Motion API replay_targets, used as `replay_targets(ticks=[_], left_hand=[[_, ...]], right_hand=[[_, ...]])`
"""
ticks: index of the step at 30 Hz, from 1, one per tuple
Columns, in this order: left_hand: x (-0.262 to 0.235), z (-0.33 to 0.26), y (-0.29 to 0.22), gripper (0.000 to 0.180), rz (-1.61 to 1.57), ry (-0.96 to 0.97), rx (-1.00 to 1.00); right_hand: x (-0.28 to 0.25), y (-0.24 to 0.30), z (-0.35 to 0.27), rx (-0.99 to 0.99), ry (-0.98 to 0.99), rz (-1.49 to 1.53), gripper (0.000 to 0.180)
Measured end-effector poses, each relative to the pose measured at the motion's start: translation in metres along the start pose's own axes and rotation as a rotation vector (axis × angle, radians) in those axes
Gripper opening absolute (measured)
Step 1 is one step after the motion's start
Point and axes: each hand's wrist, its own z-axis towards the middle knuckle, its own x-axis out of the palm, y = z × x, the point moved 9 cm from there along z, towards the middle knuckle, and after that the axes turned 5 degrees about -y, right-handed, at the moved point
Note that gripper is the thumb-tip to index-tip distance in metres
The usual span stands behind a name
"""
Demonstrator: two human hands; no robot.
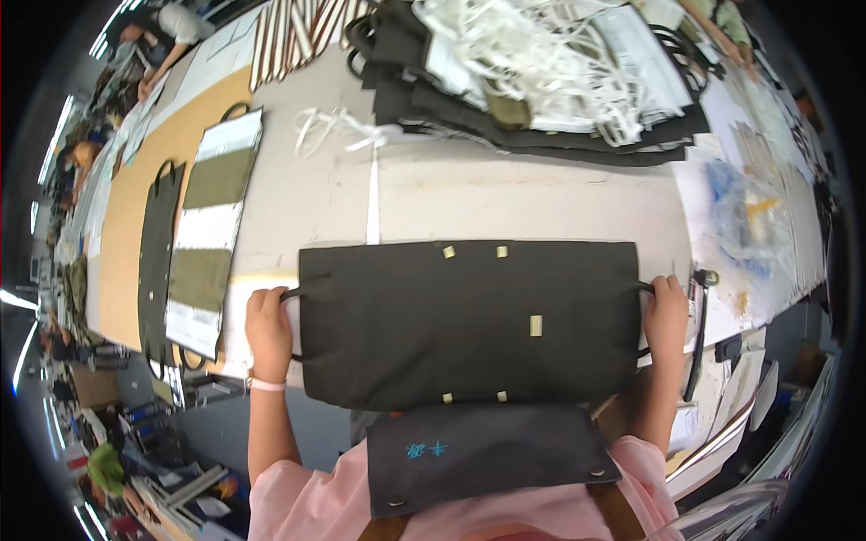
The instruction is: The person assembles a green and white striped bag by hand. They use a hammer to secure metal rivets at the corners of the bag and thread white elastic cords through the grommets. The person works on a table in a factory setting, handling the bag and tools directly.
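A wide dark fabric bag (406, 325) lies stretched flat in front of me, its loop handles pointing out to the left and right. Small pale yellow tabs dot its long edges, and one more sits right of its middle. My left hand (268, 323) closes on the handle at the left end. At the opposite end my right hand (666, 311) grips the other handle. The bag's near edge overhangs the table edge, just above my dark apron (487, 460).
A heap of dark bags (433, 117) topped by tangled white straps (541, 63) covers the far side. Left lie a green-and-white panel (212, 225) and another dark bag (159, 261). Clear plastic (749, 216) sits right, near a black-handled tool (699, 316). Other people work beyond.
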Motion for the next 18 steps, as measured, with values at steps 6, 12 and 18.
replay_targets(ticks=[6,12,18], left_hand=[[-0.117,-0.007,0.044,0.020,-0.352,-0.747,-0.122],[-0.077,0.002,0.080,0.025,-0.989,-0.472,-0.289],[0.007,-0.040,0.100,0.026,-1.206,-0.012,-0.681]], right_hand=[[-0.118,-0.012,-0.031,0.092,-0.734,0.396,0.023],[-0.083,-0.015,-0.016,0.086,-0.516,0.777,0.020],[0.001,-0.013,-0.023,-0.070,-0.065,0.609,0.047]])
